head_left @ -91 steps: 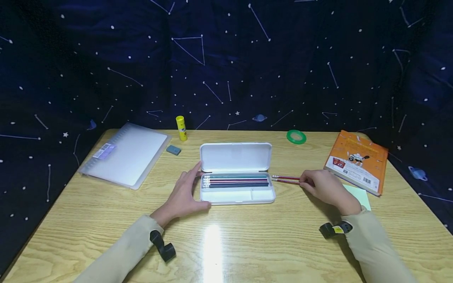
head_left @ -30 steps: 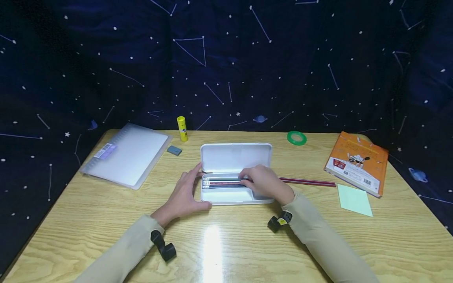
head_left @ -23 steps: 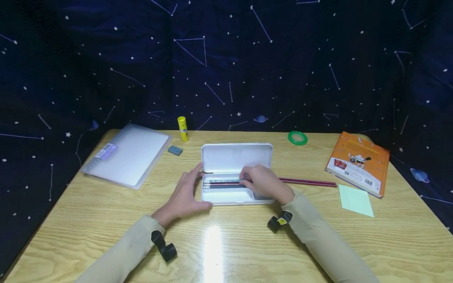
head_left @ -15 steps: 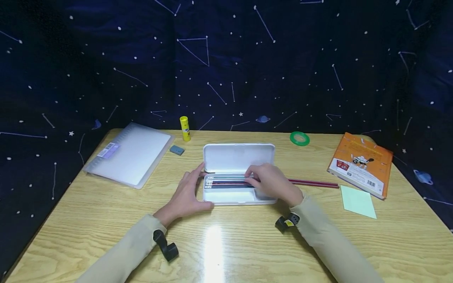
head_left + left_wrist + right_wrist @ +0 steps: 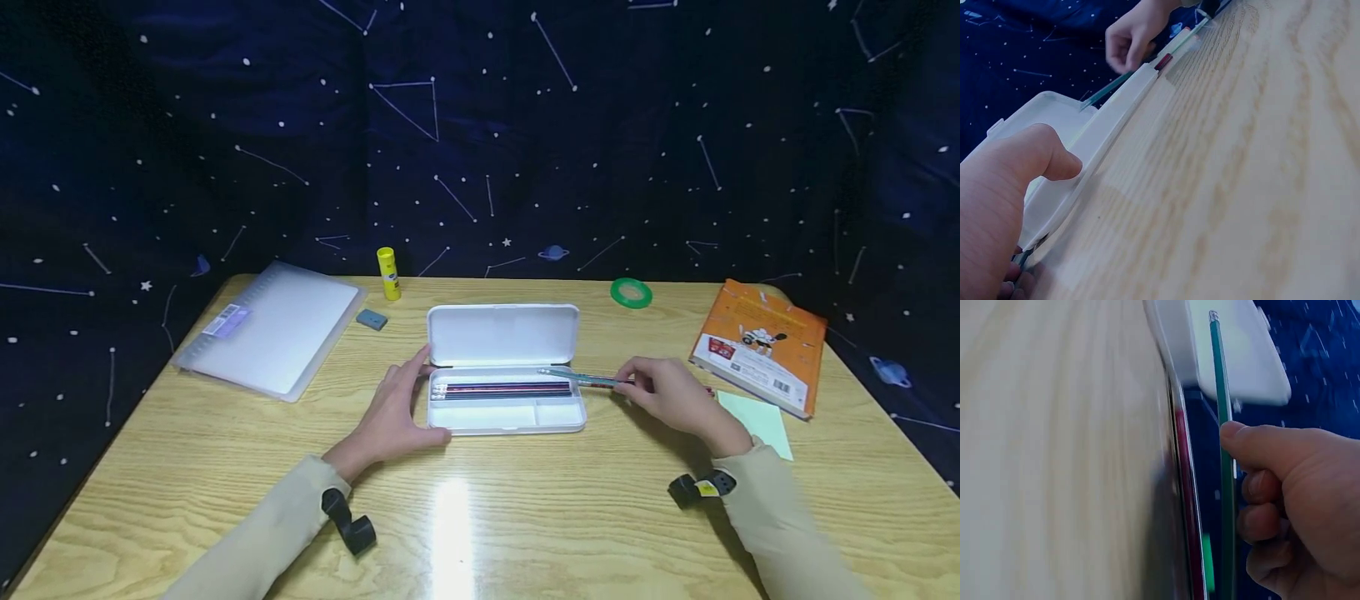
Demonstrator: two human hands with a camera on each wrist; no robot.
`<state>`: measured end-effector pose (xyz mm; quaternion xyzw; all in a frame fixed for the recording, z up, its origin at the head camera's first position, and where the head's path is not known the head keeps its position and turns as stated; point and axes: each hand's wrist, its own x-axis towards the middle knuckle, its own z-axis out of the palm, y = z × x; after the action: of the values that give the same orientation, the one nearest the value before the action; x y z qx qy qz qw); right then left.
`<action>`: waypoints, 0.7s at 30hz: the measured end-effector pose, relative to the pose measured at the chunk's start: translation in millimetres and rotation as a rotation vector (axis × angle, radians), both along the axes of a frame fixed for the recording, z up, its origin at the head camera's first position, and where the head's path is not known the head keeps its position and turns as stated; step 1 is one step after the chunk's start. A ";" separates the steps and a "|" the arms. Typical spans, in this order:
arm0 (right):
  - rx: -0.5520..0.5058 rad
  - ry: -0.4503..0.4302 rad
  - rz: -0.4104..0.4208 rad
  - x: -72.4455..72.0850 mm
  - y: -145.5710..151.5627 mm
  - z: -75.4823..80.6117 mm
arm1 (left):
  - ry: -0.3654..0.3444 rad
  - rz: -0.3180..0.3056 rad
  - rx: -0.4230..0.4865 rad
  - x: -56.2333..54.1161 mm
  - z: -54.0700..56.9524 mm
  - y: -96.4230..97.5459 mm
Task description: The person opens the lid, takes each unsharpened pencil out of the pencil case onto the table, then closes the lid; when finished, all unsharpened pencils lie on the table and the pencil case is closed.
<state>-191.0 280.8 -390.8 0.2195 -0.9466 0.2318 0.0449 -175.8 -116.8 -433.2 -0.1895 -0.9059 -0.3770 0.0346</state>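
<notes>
A white pencil case [image 5: 480,414] lies with its lid raised in the middle of the table. My left hand [image 5: 393,412] holds its left end, the thumb [image 5: 1063,165] against the front wall and the fingers reaching round the back corner. Dark red and dark blue pencils [image 5: 502,389] lie in the long rear compartment. To the right of the case, my right hand [image 5: 670,396] pinches a green pencil [image 5: 1227,481] between thumb and fingers, its eraser end over the case's back right corner. Below it on the table lie dark red pencils [image 5: 1188,494], partly hidden by the hand.
A clear folder [image 5: 277,329] is at the left, with a grey eraser [image 5: 371,319] and yellow glue stick [image 5: 388,273] beside it. At the right are green tape [image 5: 632,292], an orange book [image 5: 761,346] and pale green sticky notes [image 5: 757,421]. A dark starry curtain [image 5: 480,142] hangs behind.
My right hand first laid dark red pencils right of the case, then reached into it and has come back rightward with a green pencil. The left hand keeps its hold.
</notes>
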 end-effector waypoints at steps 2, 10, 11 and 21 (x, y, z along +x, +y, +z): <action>0.001 0.025 -0.010 3.6 14.6 -0.6 | -0.002 0.001 -0.001 0.3 0.2 -0.4; 0.055 -0.041 -0.062 10.2 48.6 1.0 | -0.003 -0.003 0.005 1.2 0.5 -1.1; 0.058 -0.050 -0.057 10.2 49.8 1.1 | -0.002 -0.004 0.005 1.3 0.5 -1.0; 0.070 -0.001 -0.021 7.0 49.0 -2.5 | -0.007 0.003 -0.007 1.0 1.4 0.7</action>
<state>-184.0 329.8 -393.4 0.2109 -0.9564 0.1982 0.0390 -174.8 -116.1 -431.8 -0.1873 -0.9077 -0.3743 0.0314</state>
